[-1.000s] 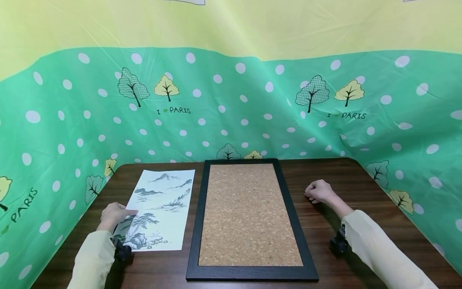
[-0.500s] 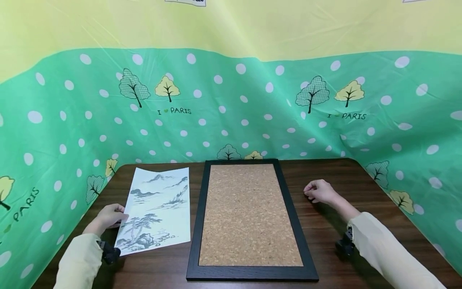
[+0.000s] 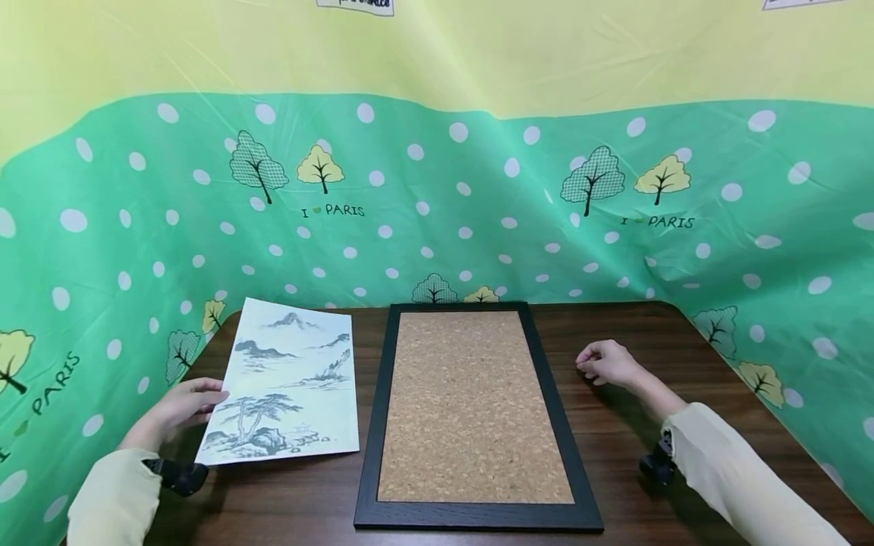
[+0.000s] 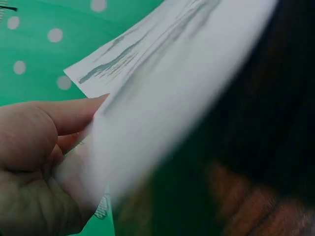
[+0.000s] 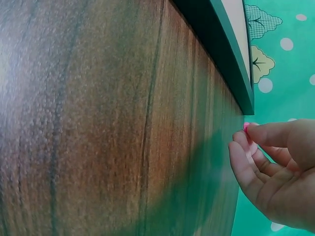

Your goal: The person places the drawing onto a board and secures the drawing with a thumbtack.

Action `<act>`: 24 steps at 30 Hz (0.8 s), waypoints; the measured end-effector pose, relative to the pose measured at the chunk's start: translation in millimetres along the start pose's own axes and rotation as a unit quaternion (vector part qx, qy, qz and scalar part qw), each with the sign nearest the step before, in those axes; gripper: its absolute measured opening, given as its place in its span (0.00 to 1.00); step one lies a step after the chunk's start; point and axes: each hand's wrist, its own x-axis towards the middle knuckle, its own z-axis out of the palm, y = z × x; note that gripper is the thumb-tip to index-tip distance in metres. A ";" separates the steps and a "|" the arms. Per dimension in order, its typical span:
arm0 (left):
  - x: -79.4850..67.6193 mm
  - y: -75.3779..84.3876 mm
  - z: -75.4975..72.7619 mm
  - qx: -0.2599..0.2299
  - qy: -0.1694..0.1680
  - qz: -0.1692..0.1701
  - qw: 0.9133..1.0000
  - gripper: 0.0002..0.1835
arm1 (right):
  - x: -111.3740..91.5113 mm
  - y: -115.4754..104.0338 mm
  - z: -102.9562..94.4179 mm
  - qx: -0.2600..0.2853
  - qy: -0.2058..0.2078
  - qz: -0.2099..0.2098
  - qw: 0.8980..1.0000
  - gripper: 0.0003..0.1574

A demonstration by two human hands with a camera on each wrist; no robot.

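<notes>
Left of corkboard [image 3: 478,409], left hand [image 3: 179,410] pinches landscape print [image 3: 287,387], newly lifted, hence movable; right of it, right hand [image 3: 611,365] pinches pink object [image 5: 246,127].

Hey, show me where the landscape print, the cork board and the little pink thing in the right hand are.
Landscape print [image 3: 283,379], head view: middle of its printed face.
Cork board [image 3: 478,406], head view: middle of its cork surface.
Pink thing [image 5: 247,127], right wrist view: the small part that shows.

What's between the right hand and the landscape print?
Between right hand and print: the black-framed cork board, wood tabletop showing on either side. Head view.
</notes>
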 end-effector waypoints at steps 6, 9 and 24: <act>-8.4 12.2 -8.2 -0.024 -0.012 0.011 1.000 0.12 | 0.8 1.4 0.6 0.010 -0.003 -0.002 1.000 0.06; -12.1 18.4 -11.0 -0.020 -0.018 0.018 0.999 0.11 | 0.3 1.1 0.2 0.011 -0.003 -0.002 1.000 0.06; -8.6 65.2 51.3 -0.025 -0.001 0.024 0.999 0.18 | -1.0 -0.4 -3.3 0.017 -0.002 -0.025 1.000 0.06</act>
